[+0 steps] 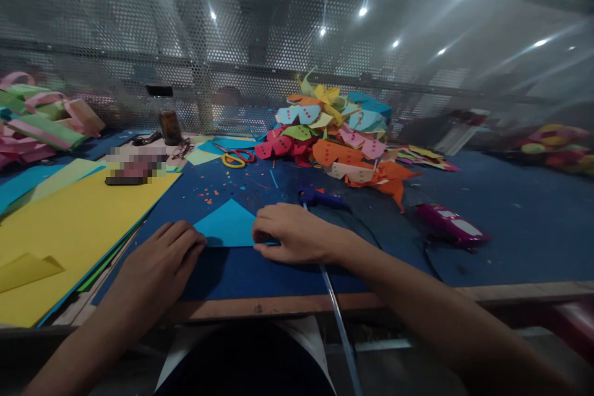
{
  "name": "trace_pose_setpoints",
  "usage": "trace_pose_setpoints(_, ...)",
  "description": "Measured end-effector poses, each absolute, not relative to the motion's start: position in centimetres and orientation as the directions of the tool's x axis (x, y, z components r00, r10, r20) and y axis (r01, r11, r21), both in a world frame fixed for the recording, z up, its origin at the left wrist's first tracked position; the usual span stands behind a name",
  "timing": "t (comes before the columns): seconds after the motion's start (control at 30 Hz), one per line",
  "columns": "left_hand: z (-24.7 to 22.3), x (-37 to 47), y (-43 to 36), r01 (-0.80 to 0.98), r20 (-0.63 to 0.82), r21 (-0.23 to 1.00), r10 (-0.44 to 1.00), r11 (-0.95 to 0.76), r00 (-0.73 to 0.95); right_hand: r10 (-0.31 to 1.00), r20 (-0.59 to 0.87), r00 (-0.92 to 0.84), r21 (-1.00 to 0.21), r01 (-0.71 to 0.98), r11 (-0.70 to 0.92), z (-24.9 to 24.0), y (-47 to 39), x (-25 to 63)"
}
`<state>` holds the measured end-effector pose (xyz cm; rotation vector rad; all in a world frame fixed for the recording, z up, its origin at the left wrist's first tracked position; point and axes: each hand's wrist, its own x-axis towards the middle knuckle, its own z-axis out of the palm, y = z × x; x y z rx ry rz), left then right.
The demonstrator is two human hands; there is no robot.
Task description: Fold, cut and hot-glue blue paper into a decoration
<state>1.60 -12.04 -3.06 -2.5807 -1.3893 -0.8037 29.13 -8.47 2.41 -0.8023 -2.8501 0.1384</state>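
Note:
A blue paper (pixel 229 226) folded into a triangle lies on the dark blue table covering, its point away from me and its long edge toward me. My left hand (pixel 174 257) is closed at its left corner, fingers curled together on the paper. At the right corner my right hand (pixel 292 235) has its fingers curled over the paper, thumb near the long edge. Just beyond my right hand lies a dark blue glue gun (pixel 322 198), a long clear glue stick (pixel 338 315) reaching under my wrist and past the table edge.
Yellow sheets (pixel 88 223) and a phone (pixel 134 167) lie left. Scissors (pixel 233 159), a bottle (pixel 167 117) and a heap of coloured paper shapes (pixel 338 151) stand farther back. Right is a purple device (pixel 450 226) with a cord. Paper scraps lie beyond the triangle.

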Motion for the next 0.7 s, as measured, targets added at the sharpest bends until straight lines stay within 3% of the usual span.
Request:
trace_pose_setpoints(0.27, -3.05, 1.65, -11.76, 0.784, 0.473, 0.252, 0.779, -0.567, 0.411, 0.514, 0.161, -0.843, -0.136, 0.496, 0.857, 2.07, -8.26, 29.01)
trace_pose_setpoints(0.7, -2.58, 1.36, -11.42, 0.751, 0.412, 0.413, 0.841, -0.515, 0.35, 0.586, 0.124, -0.801, -0.322, 0.526, 0.787, 1.85, -8.06, 29.05)
